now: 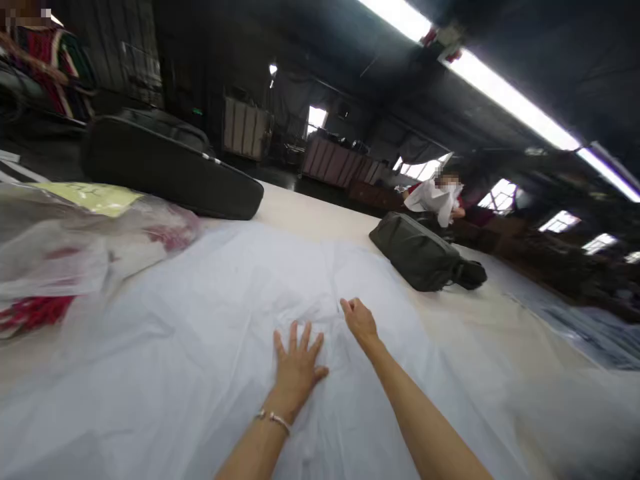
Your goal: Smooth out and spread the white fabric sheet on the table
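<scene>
While both forearms reach forward over the table [310, 213], the left hand [296, 363] lies flat, palm down, fingers spread, pressing on the white sheet [210, 320]; it grips nothing. A thin bracelet [274, 419] sits at that wrist. The right hand [359, 320] is just beyond and to the right of the left, fingers curled, thumb and fingertips closed on a small fold of the sheet. Wrinkles in the sheet radiate from that pinch.

Sheet: thin, translucent white, spread over most of the near table, creased between the two hands.

Surroundings: clear plastic bag [75, 240] at far left, holding white and red material with a yellow-green slip on top. Long black case [170, 170] behind it, lying on the table edge. Dark green bag [417, 253] to the right of the hands, well apart from them, a black pouch at its far end. One person [437, 197] in white stands behind that bag; another person's striped sleeve [53, 67] shows at top left. Ceiling tube lights [505, 93] run along the upper right.
</scene>
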A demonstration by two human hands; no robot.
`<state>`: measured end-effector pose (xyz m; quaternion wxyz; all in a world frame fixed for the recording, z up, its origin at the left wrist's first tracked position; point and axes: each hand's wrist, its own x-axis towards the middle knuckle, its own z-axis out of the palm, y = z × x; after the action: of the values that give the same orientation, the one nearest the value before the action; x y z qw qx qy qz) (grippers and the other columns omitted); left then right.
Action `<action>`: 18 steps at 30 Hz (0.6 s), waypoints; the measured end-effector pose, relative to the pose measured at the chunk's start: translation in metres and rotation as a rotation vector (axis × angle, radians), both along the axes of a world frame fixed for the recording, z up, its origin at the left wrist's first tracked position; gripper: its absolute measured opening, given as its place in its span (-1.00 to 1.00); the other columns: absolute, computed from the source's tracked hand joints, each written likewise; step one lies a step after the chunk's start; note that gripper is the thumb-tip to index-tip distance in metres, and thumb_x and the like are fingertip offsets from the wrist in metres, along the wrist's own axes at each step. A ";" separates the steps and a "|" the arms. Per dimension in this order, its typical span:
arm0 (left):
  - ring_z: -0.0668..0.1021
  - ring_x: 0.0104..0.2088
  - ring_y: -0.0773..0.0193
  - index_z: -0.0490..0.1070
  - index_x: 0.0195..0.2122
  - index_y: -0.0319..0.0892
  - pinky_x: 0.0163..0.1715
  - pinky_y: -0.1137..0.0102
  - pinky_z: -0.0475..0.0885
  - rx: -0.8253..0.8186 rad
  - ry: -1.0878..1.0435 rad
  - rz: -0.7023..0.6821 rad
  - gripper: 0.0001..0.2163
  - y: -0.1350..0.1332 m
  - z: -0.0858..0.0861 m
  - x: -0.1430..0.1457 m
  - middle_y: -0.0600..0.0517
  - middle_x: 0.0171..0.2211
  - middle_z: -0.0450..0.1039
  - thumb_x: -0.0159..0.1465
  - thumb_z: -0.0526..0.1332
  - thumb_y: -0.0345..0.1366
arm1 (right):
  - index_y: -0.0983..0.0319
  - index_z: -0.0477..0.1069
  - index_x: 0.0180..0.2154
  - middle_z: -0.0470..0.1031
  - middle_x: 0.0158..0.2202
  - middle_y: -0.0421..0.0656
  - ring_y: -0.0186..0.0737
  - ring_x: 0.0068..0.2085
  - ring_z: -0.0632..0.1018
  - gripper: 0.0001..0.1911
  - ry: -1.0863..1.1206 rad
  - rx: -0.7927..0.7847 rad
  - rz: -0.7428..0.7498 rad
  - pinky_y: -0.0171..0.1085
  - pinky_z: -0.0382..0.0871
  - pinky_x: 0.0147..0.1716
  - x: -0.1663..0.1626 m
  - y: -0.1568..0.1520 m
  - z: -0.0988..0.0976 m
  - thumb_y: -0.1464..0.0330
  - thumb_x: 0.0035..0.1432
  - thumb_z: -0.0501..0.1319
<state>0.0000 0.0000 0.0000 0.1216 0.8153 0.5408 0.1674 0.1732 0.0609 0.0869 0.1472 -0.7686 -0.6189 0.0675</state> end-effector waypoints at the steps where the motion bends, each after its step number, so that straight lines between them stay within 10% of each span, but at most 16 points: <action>1: -0.05 0.37 -0.26 0.14 0.28 0.18 0.16 -0.44 -0.36 -0.004 0.001 -0.001 -0.40 0.000 -0.001 0.000 0.01 0.38 -0.03 0.23 0.21 0.10 | 0.30 0.23 0.23 0.37 0.19 0.09 -0.03 0.23 0.34 -0.43 -0.029 0.004 0.055 -0.02 0.15 0.21 -0.011 -0.003 -0.010 0.14 0.38 -0.18; 8: -0.08 0.38 -0.22 0.02 0.32 0.21 0.16 -0.44 -0.39 -0.022 0.020 -0.002 -0.36 0.003 -0.003 0.000 0.05 0.39 -0.05 0.25 0.21 0.05 | 0.19 -0.01 0.35 -0.15 0.43 -0.12 -0.02 0.42 -0.18 -0.38 0.083 -0.185 0.198 0.10 -0.42 0.33 -0.042 -0.011 -0.044 0.11 0.36 -0.07; 18: -0.05 0.37 -0.26 0.16 0.28 0.16 0.15 -0.46 -0.31 -0.013 0.062 -0.014 -0.44 0.004 0.006 -0.004 0.00 0.38 -0.02 0.26 0.19 0.03 | 0.27 0.41 0.07 0.49 0.08 0.01 -0.05 0.10 0.48 -0.52 0.124 -0.151 0.098 -0.13 0.27 0.13 0.049 -0.049 0.057 0.17 0.18 0.15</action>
<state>-0.0036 0.0041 0.0056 0.1111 0.8230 0.5399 0.1375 0.2227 0.0123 0.1435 0.1234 -0.7405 -0.6388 0.1684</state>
